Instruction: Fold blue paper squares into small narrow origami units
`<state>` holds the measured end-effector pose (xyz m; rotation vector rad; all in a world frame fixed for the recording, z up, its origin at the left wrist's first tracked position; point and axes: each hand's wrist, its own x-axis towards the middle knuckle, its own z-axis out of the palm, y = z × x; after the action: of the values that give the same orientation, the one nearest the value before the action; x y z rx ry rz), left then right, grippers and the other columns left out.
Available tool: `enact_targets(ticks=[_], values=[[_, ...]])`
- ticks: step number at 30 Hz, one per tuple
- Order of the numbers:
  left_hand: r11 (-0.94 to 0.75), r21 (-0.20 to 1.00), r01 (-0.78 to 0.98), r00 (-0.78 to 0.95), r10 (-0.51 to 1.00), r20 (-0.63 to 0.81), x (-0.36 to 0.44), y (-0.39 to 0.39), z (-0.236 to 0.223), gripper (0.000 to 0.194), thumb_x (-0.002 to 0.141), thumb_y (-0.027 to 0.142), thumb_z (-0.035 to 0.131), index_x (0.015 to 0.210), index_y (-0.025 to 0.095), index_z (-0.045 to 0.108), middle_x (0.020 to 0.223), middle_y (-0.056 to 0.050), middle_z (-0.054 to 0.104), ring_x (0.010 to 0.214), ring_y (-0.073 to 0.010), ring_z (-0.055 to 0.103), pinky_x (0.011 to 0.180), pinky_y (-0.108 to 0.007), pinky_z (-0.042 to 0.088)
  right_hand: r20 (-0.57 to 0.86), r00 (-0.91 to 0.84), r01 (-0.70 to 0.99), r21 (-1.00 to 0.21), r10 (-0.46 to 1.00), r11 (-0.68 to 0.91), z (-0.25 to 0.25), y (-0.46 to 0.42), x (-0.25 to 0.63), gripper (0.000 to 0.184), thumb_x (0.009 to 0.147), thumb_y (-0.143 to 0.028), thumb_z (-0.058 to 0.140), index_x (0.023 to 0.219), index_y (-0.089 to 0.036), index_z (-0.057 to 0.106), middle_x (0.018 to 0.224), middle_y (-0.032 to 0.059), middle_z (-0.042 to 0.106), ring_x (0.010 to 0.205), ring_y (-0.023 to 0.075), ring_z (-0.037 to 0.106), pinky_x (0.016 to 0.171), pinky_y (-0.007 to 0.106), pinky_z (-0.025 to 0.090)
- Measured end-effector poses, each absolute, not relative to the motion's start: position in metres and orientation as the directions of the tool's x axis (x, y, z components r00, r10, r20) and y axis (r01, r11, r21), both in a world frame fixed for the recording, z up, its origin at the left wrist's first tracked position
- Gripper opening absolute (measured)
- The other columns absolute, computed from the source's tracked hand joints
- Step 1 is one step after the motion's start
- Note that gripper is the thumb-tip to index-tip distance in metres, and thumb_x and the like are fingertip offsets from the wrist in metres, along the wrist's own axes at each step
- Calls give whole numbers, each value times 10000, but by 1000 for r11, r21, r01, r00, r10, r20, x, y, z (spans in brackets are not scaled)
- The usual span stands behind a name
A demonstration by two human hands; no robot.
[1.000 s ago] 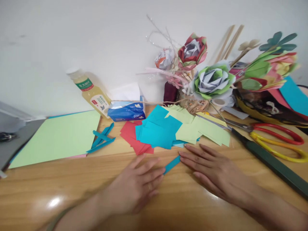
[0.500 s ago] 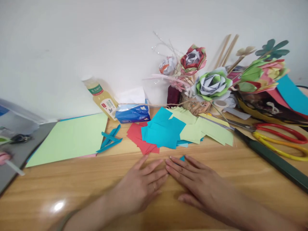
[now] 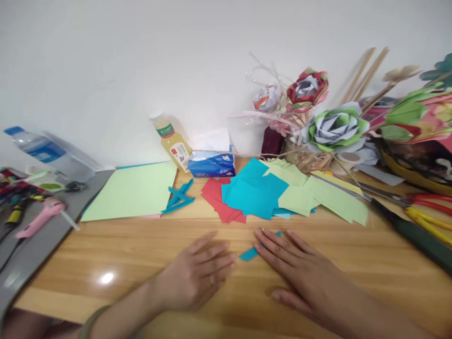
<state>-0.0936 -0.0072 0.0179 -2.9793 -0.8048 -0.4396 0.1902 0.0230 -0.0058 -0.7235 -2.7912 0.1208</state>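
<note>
A small folded blue paper strip lies on the wooden table between my hands. My right hand lies flat on top of it, fingers stretched out and pressing down, so most of the strip is hidden. My left hand rests flat on the table just left of the strip, fingers apart, not touching it. Behind the hands lie loose squares of blue paper, red paper and light green paper. Several folded blue strips lie to the left of the red squares.
A large green sheet, a juice bottle and a tissue pack are at the back. Paper roses stand at the back right, scissors and a dark ruler at the right. A pink tool and water bottle lie far left.
The camera has turned left, showing more of the table's left side. My right hand slid left over the blue strip, covering it; the left hand drew back a little.
</note>
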Motion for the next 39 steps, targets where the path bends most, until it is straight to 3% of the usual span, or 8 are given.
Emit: enact_targets(ticks=[3, 7, 17, 24, 29, 32, 35, 39], values=[[-844, 64, 533, 764, 512, 392, -97, -8, 25, 241, 852, 106, 486, 1065, 86, 598, 1037, -76, 682, 1178, -214, 495, 1051, -354, 333, 250, -840, 473, -97, 482, 875, -6, 23, 190, 692, 881, -449, 479, 1441, -149, 206, 1413, 118, 371, 1272, 244, 392, 973, 431, 397], [-786, 87, 612, 739, 608, 291, -82, -1, 30, 329, 887, 121, 409, 1188, 136, 540, 1087, -85, 640, 1106, -224, 522, 994, -416, 381, 273, -839, 472, -66, 471, 879, -8, 23, 188, 693, 874, -442, 483, 1440, -149, 213, 1404, 114, 391, 1260, 242, 411, 964, 427, 401], [-781, -261, 568, 818, 569, 77, -66, 0, 17, 362, 982, 196, 295, 1299, 110, 447, 1304, -31, 525, 1235, -196, 365, 1102, -440, 147, 303, -854, 452, 31, 423, 891, -7, 23, 186, 701, 872, -455, 473, 1429, -106, 230, 1371, 125, 432, 1205, 246, 476, 915, 437, 431], [-785, -331, 524, 848, 517, 114, -92, -2, 24, 338, 978, 192, 317, 1260, 140, 494, 1288, -27, 546, 1224, -203, 398, 1064, -427, 231, 310, -856, 455, 70, 414, 888, -7, 24, 186, 688, 871, -463, 465, 1418, -101, 260, 1378, 119, 423, 1204, 241, 477, 910, 434, 436], [-728, -43, 684, 693, 631, 348, -82, 0, 33, 242, 922, 141, 390, 998, 143, 620, 993, -42, 669, 1022, -201, 534, 950, -362, 382, 353, -860, 431, 115, 368, 895, -9, 26, 187, 708, 859, -463, 473, 1422, -95, 250, 1357, 108, 447, 1179, 246, 503, 872, 422, 465], [-548, 190, 815, 508, 833, 220, -47, 4, 33, 271, 854, 333, 553, 1016, 120, 597, 996, -82, 632, 946, -209, 547, 846, -314, 459, 392, -865, 386, 118, 314, 915, -10, 32, 188, 704, 847, -460, 496, 1414, -99, 285, 1326, 108, 487, 1144, 246, 534, 839, 392, 493], [-445, 178, 878, 443, 895, 50, -16, 12, 30, 465, 744, 520, 662, 971, 118, 606, 977, -101, 606, 944, -253, 544, 818, -355, 467, 422, -865, 339, 93, 271, 936, -10, 43, 190, 548, 857, -397, 510, 1341, -152, 428, 1262, 68, 561, 1094, 220, 574, 822, 347, 516], [-461, 262, 848, 484, 875, -25, -3, 20, 29, 190, 789, 373, 670, 813, 188, 635, 854, -21, 633, 884, -194, 565, 778, -278, 444, 476, -787, 406, -81, 393, 910, -6, 55, 192, 254, 886, -293, 474, 1083, -216, 616, 1060, 31, 685, 931, 187, 652, 777, 303, 538]])
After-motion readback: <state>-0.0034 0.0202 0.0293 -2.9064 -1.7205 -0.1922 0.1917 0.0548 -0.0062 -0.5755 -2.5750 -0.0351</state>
